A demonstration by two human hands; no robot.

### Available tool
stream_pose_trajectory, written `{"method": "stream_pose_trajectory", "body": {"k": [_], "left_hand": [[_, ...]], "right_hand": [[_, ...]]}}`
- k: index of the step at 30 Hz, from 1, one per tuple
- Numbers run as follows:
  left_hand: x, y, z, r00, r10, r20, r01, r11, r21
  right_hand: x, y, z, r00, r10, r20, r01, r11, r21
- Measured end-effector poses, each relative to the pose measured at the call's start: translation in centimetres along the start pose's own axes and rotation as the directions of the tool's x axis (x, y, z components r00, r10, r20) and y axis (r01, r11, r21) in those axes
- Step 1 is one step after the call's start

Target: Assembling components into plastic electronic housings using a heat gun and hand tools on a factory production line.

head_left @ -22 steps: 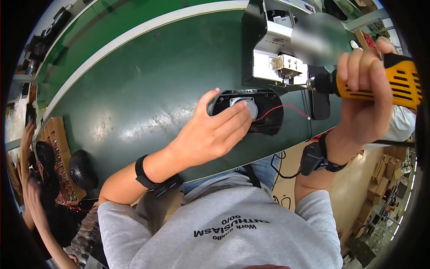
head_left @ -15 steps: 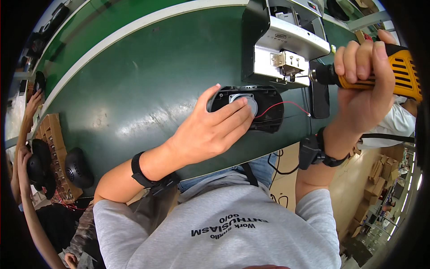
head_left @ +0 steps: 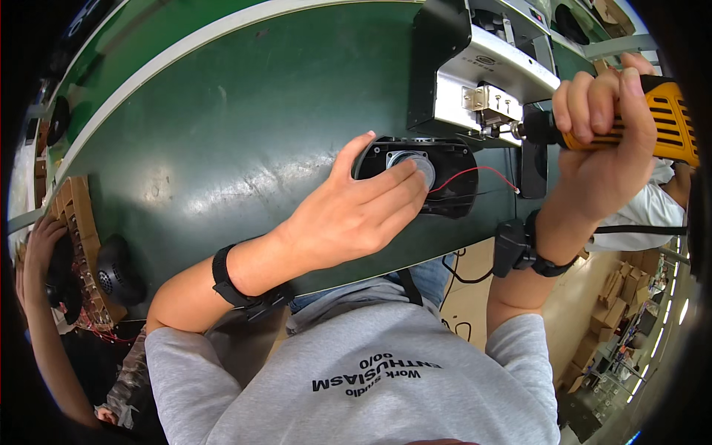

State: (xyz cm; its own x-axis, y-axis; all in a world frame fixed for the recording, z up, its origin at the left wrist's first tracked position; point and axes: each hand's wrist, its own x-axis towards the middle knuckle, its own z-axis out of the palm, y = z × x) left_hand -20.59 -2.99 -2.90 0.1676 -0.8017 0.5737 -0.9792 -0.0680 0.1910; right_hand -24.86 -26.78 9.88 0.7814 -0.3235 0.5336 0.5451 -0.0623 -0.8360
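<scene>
My left hand (head_left: 348, 211) lies over a black plastic speaker housing (head_left: 458, 163) on the bench. Its fingers press on the round grey speaker driver (head_left: 426, 169) inside, while the thumb reaches the housing's left edge. A red wire (head_left: 486, 170) and a dark one trail right from the driver; the red one ends in a small white plug. At the right, my right hand (head_left: 604, 137) is wrapped around a yellow and black electric screwdriver (head_left: 670, 115). The screwdriver's tip meets the outlet of a silver and black screw feeder (head_left: 500, 70).
A dark flat object (head_left: 532, 170) lies beside the feeder. On the left are a cardboard box with dividers (head_left: 81, 215) and a black perforated shell (head_left: 119, 271). Another person's arm (head_left: 44, 326) reaches in there. Cardboard boxes (head_left: 612, 304) stand on the floor at right.
The screwdriver tip has come up against the feeder's outlet. My left hand stays on the speaker. The view has shifted slightly, and the other person's hands at left have moved.
</scene>
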Motion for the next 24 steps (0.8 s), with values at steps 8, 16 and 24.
{"method": "stream_pose_trajectory", "body": {"k": [8, 16, 24], "left_hand": [[-0.1, 0.2, 0.3, 0.999, -0.001, -0.033, 0.003, 0.998, 0.056], [0.1, 0.5, 1.2, 0.999, -0.007, -0.042, 0.012, 0.993, 0.121], [1.3, 0.6, 1.6, 1.000, -0.017, -0.024, 0.019, 0.998, 0.061]], "right_hand": [[-1.6, -2.4, 0.5, 0.978, -0.085, 0.191, 0.047, 0.979, 0.198], [-2.5, -0.7, 5.7, 0.938, 0.110, 0.329, -0.109, 0.994, -0.022], [-2.1, 1.5, 2.6, 0.890, 0.052, 0.452, -0.104, 0.990, 0.090]]}}
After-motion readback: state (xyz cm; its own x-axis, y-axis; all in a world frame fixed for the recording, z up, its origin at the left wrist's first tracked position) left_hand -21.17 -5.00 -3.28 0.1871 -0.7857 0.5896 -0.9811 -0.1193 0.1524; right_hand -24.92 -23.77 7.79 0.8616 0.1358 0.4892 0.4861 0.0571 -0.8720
